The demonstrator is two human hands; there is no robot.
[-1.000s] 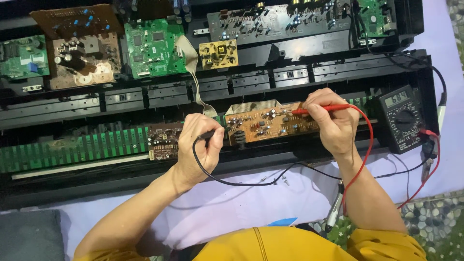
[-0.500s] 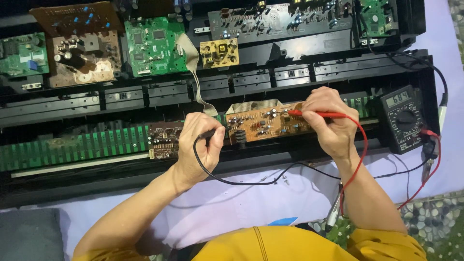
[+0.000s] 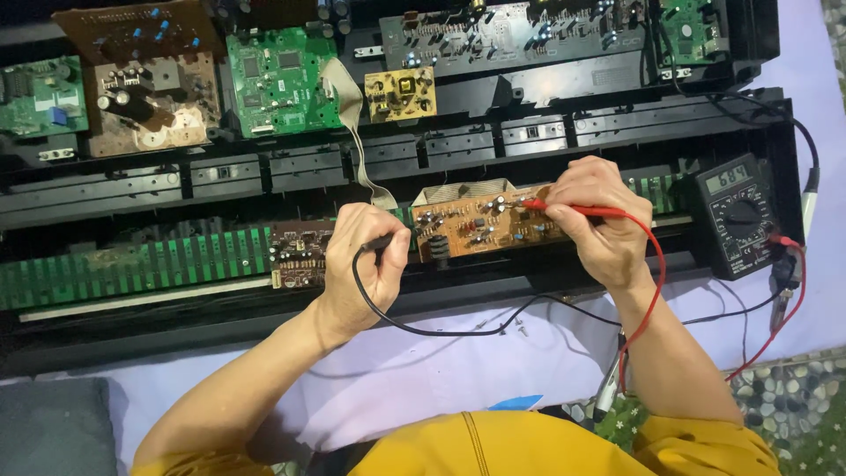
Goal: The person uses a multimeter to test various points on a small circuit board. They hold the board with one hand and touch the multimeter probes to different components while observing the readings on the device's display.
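My left hand (image 3: 370,260) grips the black test probe (image 3: 381,241), tip touching the left edge of an orange-brown circuit board (image 3: 480,225). My right hand (image 3: 595,220) pinches the red test probe (image 3: 564,208), its tip resting on the right part of that same board. A black lead (image 3: 423,328) and a red lead (image 3: 656,282) run to a black multimeter (image 3: 738,216) at the right, its display lit. A small dark brown board (image 3: 298,254) sits just left of my left hand.
The boards lie in an opened black keyboard chassis (image 3: 529,132). A long green contact strip (image 3: 132,264) runs left. Green boards (image 3: 282,79), a brown power board (image 3: 150,101) and a small yellow board (image 3: 401,94) sit farther back. A lilac cloth (image 3: 414,388) covers the near surface.
My right hand has shifted the red probe tip slightly leftward on the orange-brown board. My left hand and the black probe stay in place.
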